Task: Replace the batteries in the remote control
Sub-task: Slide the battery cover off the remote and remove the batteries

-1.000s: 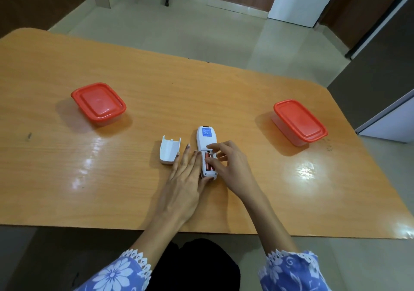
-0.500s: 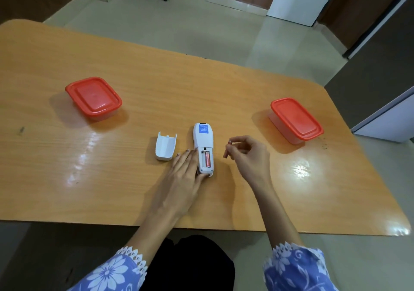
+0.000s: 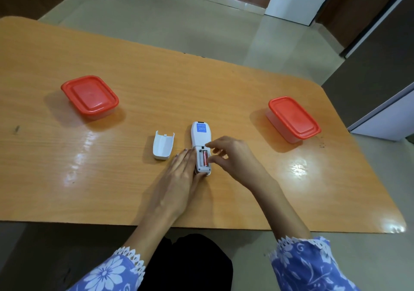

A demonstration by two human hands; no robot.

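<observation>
wood table [image 3: 134, 178]: remote [image 3: 200, 138] w/ blue label, unreadable.

1. The remote [image 3: 200, 138] lies face down on the table [image 3: 112, 189], near the middle, toward the near edge.
2. The cover [image 3: 163, 145] lies just left of the remote, apart from it.
3. One battery [image 3: 204, 158] sits in the open compartment at the near end of the remote.
4. The left hand [image 3: 179, 178] rests flat against the left side of the remote; the right hand [image 3: 233, 156] is at its right side, fingers over the compartment.
5. One box [image 3: 89, 96] stands far to the left, another box [image 3: 293, 119] far to the right.
</observation>
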